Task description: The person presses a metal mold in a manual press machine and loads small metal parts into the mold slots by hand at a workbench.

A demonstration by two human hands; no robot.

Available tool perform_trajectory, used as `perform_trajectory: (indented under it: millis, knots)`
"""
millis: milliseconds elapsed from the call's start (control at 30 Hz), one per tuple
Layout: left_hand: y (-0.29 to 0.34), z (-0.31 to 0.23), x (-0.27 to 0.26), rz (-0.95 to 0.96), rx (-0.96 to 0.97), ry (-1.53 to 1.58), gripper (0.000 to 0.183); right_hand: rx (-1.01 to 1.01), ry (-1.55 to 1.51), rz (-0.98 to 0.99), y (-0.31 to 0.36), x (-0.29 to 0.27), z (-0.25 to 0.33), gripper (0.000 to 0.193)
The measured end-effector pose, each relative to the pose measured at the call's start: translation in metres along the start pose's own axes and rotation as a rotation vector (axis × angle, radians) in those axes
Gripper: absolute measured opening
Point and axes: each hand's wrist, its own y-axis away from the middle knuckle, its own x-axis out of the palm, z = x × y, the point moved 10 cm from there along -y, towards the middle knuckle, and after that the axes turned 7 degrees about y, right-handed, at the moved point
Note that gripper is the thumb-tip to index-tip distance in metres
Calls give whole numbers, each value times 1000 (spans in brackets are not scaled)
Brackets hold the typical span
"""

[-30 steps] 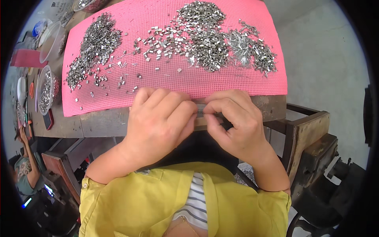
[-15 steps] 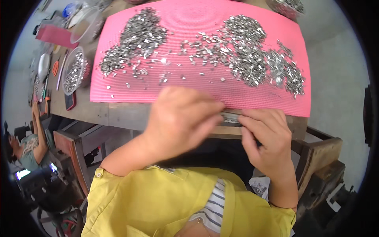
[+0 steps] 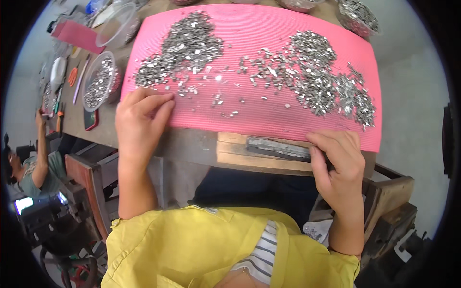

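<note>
My left hand (image 3: 140, 120) is over the left front corner of a ribbed pink mat (image 3: 197, 115). Its thumb and fingertips are pinched together beside a heap of small shiny metal pieces (image 3: 192, 43); anything between them is too small to make out. My right hand (image 3: 342, 161) grips the right end of a narrow dark grey bar (image 3: 278, 148) with a rough, lighter strip along its top. That bar rests on a light wooden board (image 3: 231, 152) at the table's front edge. A second heap of metal pieces (image 3: 314, 89) spreads over the mat's right half.
Left of the mat stand a clear tub of metal pieces (image 3: 99, 84), a phone in a red-edged case (image 3: 90, 119) and orange-handled tools (image 3: 73, 76). Another filled tub (image 3: 357, 19) is at the back right. At far left sits another person (image 3: 41, 165).
My left hand has moved from the bar to the left corner of the mat, uncovering the bar and board. My right hand stays at the bar's end. The view has shifted slightly.
</note>
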Motion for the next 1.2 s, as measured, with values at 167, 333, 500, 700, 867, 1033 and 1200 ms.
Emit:
perform_trajectory:
  millis: [167, 333, 500, 700, 867, 1033, 1200]
  knots:
    - [3, 3, 1, 41, 18, -31, 9, 34, 94, -34, -1, -5, -17, 22]
    - [4, -5, 8, 50, 61, 2, 10, 48, 182, -68, -1, -12, -35, 18]
    - [-2, -55, 24, 57, 280, 37, 14, 81, 194, -34, 0, -6, -44, 14]
    - [-13, -99, 49, 82, 437, 80, 20, 90, 329, -55, 1, -12, -57, 15]
    - [-13, -101, 70, 233, 502, 89, 18, 99, 392, -79, 8, -25, -68, 14]
    - [-12, -108, 65, 261, 481, 8, 14, 75, 351, -41, 8, -22, -71, 12]
    - [-13, -110, 64, 237, 453, -26, 15, 121, 304, -45, 7, -21, -67, 11]
